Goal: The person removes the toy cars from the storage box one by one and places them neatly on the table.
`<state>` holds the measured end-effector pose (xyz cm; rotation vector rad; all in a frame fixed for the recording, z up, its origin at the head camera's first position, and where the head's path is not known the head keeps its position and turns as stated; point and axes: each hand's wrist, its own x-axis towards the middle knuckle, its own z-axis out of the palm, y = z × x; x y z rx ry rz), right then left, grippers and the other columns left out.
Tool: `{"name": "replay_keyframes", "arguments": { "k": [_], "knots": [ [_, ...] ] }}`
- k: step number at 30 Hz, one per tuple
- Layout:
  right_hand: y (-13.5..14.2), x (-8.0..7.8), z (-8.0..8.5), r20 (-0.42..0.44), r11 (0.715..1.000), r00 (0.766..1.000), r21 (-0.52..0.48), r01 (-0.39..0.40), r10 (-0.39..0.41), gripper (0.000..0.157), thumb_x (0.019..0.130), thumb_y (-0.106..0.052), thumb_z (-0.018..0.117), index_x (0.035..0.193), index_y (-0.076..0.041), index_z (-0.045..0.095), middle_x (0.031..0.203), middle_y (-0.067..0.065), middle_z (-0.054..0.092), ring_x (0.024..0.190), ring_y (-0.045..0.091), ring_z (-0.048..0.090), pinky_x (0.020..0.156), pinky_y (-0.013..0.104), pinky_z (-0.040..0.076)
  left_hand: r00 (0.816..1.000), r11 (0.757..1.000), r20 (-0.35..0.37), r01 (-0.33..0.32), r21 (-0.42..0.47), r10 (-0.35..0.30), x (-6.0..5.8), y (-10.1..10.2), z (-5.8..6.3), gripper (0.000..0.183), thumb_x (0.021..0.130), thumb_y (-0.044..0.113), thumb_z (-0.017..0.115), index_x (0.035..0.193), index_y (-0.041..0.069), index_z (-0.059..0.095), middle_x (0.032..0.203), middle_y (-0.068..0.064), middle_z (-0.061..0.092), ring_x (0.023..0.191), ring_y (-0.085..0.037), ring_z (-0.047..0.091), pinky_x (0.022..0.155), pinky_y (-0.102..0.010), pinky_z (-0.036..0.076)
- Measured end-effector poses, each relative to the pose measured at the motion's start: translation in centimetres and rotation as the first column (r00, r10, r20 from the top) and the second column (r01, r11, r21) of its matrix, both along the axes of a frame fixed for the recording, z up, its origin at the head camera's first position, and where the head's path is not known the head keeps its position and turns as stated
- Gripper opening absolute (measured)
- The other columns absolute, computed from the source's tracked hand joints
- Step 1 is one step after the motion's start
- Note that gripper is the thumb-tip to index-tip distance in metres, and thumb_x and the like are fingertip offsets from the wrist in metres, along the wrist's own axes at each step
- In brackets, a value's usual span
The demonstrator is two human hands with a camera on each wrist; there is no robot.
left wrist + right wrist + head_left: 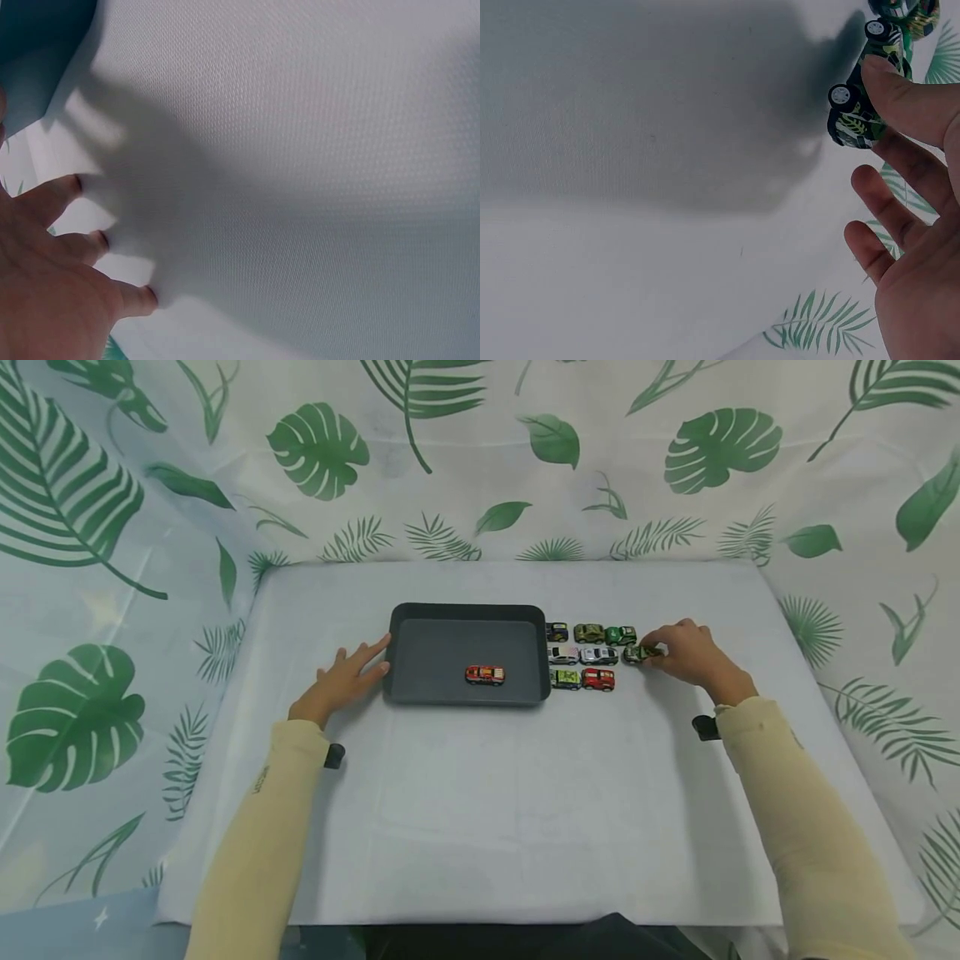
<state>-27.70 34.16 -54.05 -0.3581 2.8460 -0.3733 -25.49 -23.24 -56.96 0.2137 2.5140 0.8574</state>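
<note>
A dark grey tray [465, 695] lies on the white-covered table, with one red and yellow toy car [485, 675] inside it. My left hand [341, 683] is spread at the tray's left side, its fingertips touching the rim; the left wrist view shows the left hand [60, 277] with several fingertips on the cloth. At the right end of the middle row of cars, my right hand [693, 653] pinches a dark green camouflage toy car [639, 653]. In the right wrist view the right hand [919, 202] has its thumb on this camouflage car [855, 120].
Right of the tray several toy cars stand in three rows, among them a green one [620, 635], a silver one [598, 656] and a red one [598, 679]. A leaf-patterned cloth [555, 443] hangs behind the white tabletop [510, 827].
</note>
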Motion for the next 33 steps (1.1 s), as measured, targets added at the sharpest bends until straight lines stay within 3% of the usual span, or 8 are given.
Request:
{"name": "replay_keyframes", "arguments": {
  "k": [14,22,33],
  "knots": [
    [-0.42,-0.30,-0.43,0.020,0.997,0.999,0.068,-0.027,0.026,0.031,0.094,-0.004,0.083,0.123,0.006,0.076,0.126,0.030,0.070,0.119,0.052,0.052,0.097,0.068,0.038,1.000,1.000,0.004,-0.006,-0.007,0.006,0.10,0.14,-0.02,0.065,0.116,0.051,0.039,0.174,0.035,0.015,0.178,-0.017,0.003,0.160,-0.046,-0.016,0.118,-0.077,-0.013],
    [-0.67,-0.30,-0.53,-0.011,0.997,0.999,0.055,-0.049,0.050,0.032,0.093,-0.004,0.083,0.123,0.006,0.076,0.126,0.031,0.070,0.117,0.051,0.054,0.096,0.068,0.040,1.000,1.000,0.002,-0.007,0.000,0.007,0.08,0.03,-0.08,0.065,0.116,0.051,0.040,0.174,0.035,0.016,0.179,-0.017,0.004,0.160,-0.046,-0.016,0.119,-0.077,-0.012],
    [-0.33,0.07,-0.52,-0.013,0.999,1.000,0.044,-0.016,0.017,0.040,0.096,-0.009,0.079,0.133,0.005,0.071,0.133,0.032,0.067,0.123,0.054,0.050,0.097,0.070,0.036,1.000,1.000,0.002,-0.011,0.002,0.011,0.20,0.07,0.06,0.065,0.116,0.051,0.040,0.174,0.035,0.016,0.179,-0.017,0.004,0.160,-0.046,-0.016,0.119,-0.076,-0.013]
  ]
}}
